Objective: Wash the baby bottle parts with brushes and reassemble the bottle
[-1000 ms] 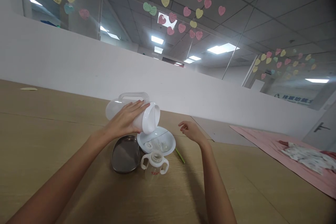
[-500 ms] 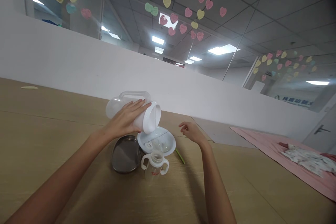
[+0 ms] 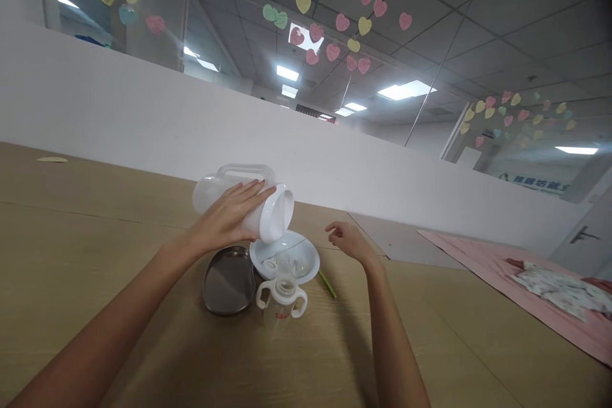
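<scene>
My left hand (image 3: pixel 234 210) is wrapped over the side of a white plastic pitcher (image 3: pixel 277 213), which is tipped on its side with its mouth to the right, above a white bowl (image 3: pixel 313 258). Small clear and white parts (image 3: pixel 285 262) lie in the bowl, too small to tell apart. Just in front of it stands a clear baby bottle (image 3: pixel 282 306), uncapped, with two white handles. To the right of the bowl, my right hand (image 3: pixel 349 240) hangs in the air with loosely curled fingers and nothing in them.
A metal kidney-shaped tray (image 3: pixel 228 287) rests left of the bottle, and a thin green stick (image 3: pixel 327 284) lies right of the bowl. A pink cloth (image 3: pixel 482 268) with patterned fabric (image 3: pixel 559 290) on it covers the right side. Behind the tabletop runs a white wall (image 3: pixel 325 166).
Almost nothing differs. The pitcher stays tipped over the bowl in my left hand, and my right hand keeps its place.
</scene>
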Action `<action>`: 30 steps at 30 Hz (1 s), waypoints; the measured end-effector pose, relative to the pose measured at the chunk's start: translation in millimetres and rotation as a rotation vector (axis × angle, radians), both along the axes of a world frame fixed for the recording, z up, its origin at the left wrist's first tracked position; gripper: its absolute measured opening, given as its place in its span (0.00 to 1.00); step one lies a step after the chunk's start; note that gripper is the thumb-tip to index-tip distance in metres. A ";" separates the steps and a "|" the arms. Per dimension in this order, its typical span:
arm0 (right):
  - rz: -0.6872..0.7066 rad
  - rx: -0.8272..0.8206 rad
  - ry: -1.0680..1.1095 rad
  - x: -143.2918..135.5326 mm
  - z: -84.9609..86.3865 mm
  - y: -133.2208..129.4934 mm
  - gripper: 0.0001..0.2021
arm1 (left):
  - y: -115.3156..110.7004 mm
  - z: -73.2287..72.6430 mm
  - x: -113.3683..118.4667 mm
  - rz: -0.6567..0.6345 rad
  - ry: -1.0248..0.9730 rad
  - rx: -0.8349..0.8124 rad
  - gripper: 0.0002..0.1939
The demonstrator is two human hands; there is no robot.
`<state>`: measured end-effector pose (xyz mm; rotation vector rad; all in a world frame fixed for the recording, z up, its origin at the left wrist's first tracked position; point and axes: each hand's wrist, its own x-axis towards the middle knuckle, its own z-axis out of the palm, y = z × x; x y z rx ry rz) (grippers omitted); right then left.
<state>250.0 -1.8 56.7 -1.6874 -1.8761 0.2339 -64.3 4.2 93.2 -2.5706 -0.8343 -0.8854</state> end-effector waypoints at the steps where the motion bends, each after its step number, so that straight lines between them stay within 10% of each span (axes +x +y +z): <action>1: -0.001 -0.002 0.001 0.2 0.0 0.1 0.13 | -0.2 0.3 0.0 0.002 0.000 0.002 0.42; 14: 0.006 0.011 -0.010 1.3 -1.5 2.3 0.12 | 8.3 -1.7 -12.5 0.031 -0.180 -0.153 0.49; 30: 0.000 0.001 -0.014 1.0 -0.2 0.2 0.11 | -42.2 22.8 -10.1 -0.025 0.051 -0.215 0.44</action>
